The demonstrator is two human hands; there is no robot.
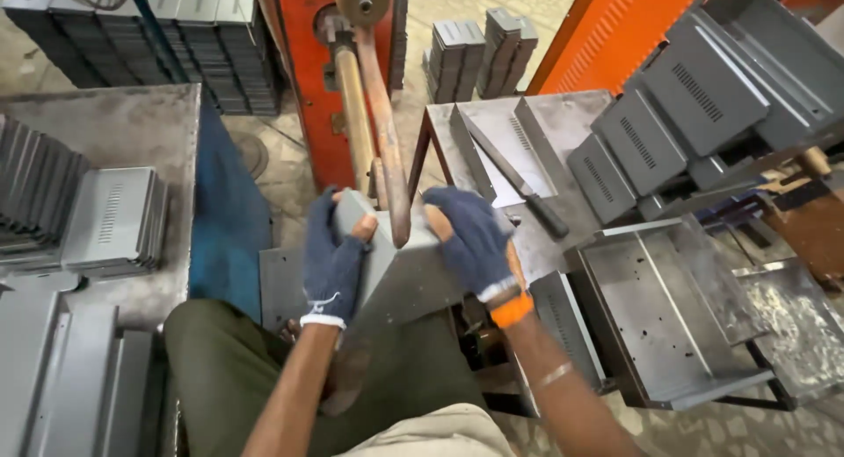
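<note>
Both gloved hands, left hand (334, 259) and right hand (473, 237), have their fingers clamped on a grey metal box (396, 268) at centre, under the copper arms (387, 132) at twelve o'clock. Fingertips sit near the arms; a slip could pinch them.

Head-worn view, steeply downward, close.

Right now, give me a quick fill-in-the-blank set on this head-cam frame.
1. Both hands, left hand and right hand, wear dark ____ knit gloves.
2. Together they grip a folded grey ____ panel.
3. The machine frame behind the copper-coloured arms is painted ____.
4. The open grey tray sits to the person's ____.

Missing: blue; metal; orange; right
</note>
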